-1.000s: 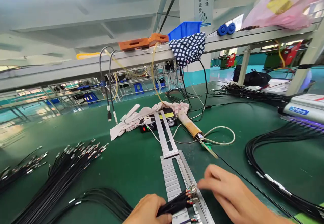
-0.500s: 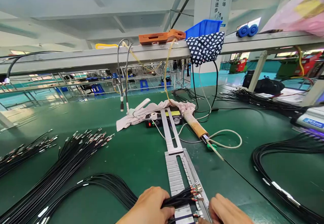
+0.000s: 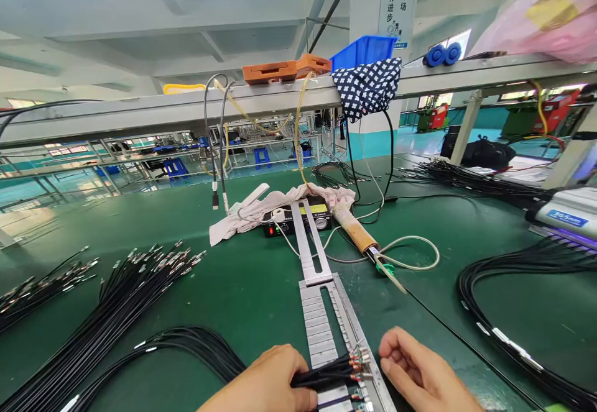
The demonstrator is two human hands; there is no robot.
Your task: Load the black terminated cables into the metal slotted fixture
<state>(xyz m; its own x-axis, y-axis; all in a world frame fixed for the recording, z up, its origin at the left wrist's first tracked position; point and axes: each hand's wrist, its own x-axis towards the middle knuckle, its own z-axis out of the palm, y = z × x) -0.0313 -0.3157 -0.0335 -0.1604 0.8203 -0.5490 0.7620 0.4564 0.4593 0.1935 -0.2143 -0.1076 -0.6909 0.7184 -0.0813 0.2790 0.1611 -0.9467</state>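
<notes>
My left hand [image 3: 263, 382] grips a small bundle of black cables [image 3: 321, 375] at the bottom centre, their metal connector tips [image 3: 360, 362] fanned over a slotted metal jig [image 3: 326, 322] lying on the green mat. Just right of those tips is my right hand [image 3: 422, 375], fingers curled and apart, holding nothing and almost touching the connectors. More black cable loops away leftward from my left hand [image 3: 186, 343].
Loose black cables with connectors [image 3: 135, 288] lie at the left, and a coiled bundle [image 3: 508, 312] at the right. Behind the jig sit a small black controller [image 3: 298, 219], a white cloth [image 3: 242, 213] and a dispensing syringe [image 3: 359, 238]. A shelf rail [image 3: 186, 110] runs overhead.
My right hand drew back toward me, then came forward again to the connector tips. My left hand kept its grip on the bundle. The view shifted slightly.
</notes>
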